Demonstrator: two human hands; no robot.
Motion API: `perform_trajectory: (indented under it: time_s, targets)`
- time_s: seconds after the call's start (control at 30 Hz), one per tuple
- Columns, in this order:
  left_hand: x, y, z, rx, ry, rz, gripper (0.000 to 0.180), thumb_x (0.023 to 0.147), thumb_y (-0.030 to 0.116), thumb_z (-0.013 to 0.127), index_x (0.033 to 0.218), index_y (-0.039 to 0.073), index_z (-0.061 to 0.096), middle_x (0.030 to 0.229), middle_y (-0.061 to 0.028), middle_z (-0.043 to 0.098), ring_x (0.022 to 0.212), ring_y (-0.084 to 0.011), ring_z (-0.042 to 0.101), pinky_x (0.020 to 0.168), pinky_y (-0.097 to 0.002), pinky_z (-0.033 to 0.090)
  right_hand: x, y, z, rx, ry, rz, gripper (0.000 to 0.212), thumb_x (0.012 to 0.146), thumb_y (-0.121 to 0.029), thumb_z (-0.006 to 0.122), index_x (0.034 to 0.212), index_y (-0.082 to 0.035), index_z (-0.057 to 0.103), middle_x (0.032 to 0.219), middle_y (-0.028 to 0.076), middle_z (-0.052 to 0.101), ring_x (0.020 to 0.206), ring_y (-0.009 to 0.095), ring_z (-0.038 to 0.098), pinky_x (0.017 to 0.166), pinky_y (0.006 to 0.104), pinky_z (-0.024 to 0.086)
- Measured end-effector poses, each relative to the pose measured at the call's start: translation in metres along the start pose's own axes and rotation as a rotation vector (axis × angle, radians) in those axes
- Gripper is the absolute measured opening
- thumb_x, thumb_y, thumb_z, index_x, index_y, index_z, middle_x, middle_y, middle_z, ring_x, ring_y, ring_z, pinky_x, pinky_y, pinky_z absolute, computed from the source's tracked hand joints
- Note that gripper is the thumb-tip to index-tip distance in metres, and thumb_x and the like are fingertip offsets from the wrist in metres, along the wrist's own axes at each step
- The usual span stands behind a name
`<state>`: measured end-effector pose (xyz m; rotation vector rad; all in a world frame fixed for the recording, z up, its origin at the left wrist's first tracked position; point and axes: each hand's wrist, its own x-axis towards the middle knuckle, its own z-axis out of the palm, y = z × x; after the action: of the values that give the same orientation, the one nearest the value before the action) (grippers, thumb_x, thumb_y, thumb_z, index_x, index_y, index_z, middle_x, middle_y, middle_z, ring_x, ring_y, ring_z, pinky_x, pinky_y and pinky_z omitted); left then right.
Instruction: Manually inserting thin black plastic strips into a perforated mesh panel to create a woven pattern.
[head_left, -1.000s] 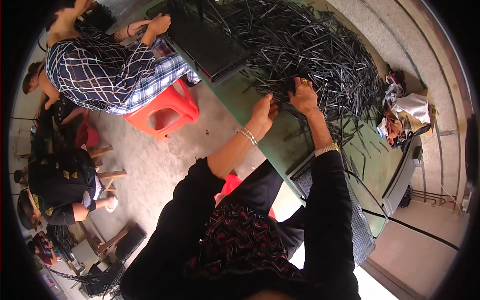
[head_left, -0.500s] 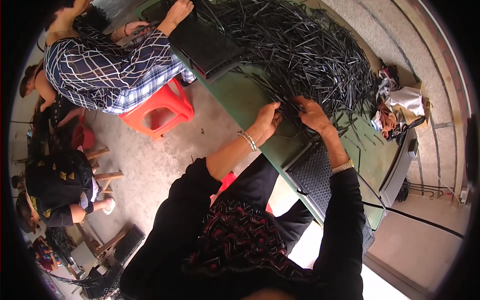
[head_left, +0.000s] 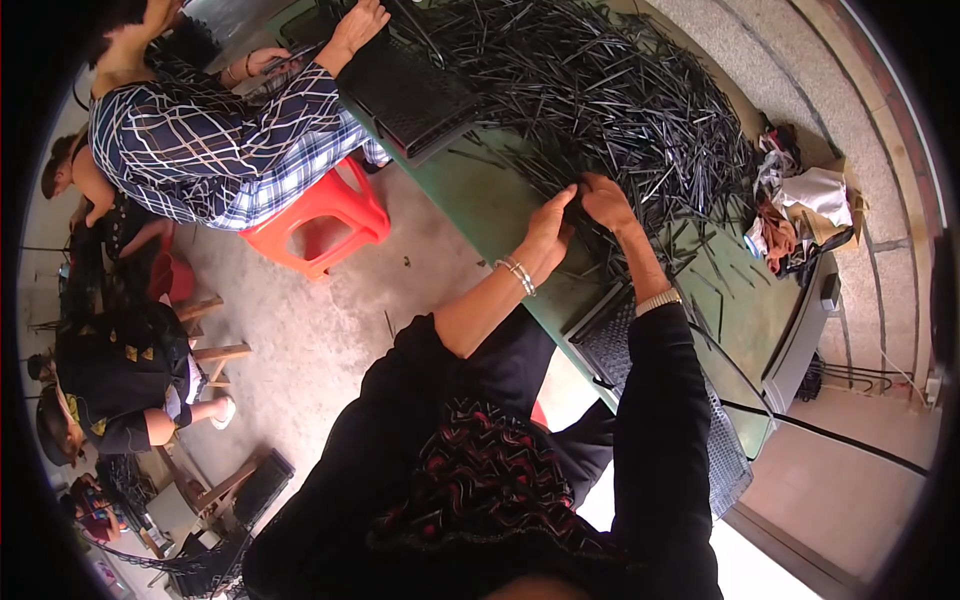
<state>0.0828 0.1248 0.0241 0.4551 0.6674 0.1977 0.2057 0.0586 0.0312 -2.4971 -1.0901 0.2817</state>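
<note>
A large heap of thin black strips (head_left: 640, 110) covers the far part of the green table (head_left: 470, 190). At the near edge of the heap my left hand (head_left: 548, 232) is closed, its thumb and fingers pressed together. Close beside its fingertips, my right hand (head_left: 607, 204) is closed too, fingers bent downward over the strips. Whatever sits between the fingers of either hand is too small and dark to make out. Below my right forearm lies a black tray-like panel with a textured surface (head_left: 600, 325), partly hidden by my sleeve.
Another black tray (head_left: 415, 100) lies on the table before a co-worker in a checked shirt (head_left: 200, 140), who sits on a red plastic stool (head_left: 330, 220). Crumpled bags and cloth (head_left: 800, 205) are piled at the right. A black cable (head_left: 830, 440) runs past the table's right end.
Both hands have come closer together, the right one moving left and slightly away from me, the left one shifting a little right and farther out. My forearms have followed.
</note>
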Motion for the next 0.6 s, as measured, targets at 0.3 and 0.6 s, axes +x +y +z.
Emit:
perform_trajectory:
  time_s: [0.3, 0.6]
  targets:
    - [0.063, -0.031, 0.000, -0.026, 0.000, 0.074, 0.069, 0.070, 0.036, 0.083, 0.119, -0.005, 0.057, 0.129, -0.0119, 0.056, 0.127, -0.0204, 0.042, 0.107, -0.0389, 0.027, -0.029, -0.017, -0.017, 0.251, 0.041, 0.053, 0.030, 0.090, -0.023, 0.050, 0.106, 0.001, 0.060, 0.101, 0.027, 0.063, 0.101, 0.043, 0.057, 0.085, 0.0450, 0.045]
    - [0.032, -0.021, 0.048, -0.123, 0.035, 0.086, 0.017, 0.082, 0.015, 0.072, 0.093, 0.004, 0.068, 0.092, -0.0033, 0.068, 0.081, -0.0142, 0.062, 0.075, -0.0278, 0.052, -0.067, -0.019, -0.079, 0.332, -0.070, -0.077, 0.029, 0.090, -0.010, 0.052, 0.115, 0.002, 0.061, 0.109, 0.017, 0.067, 0.100, 0.026, 0.064, 0.089, 0.0329, 0.047]
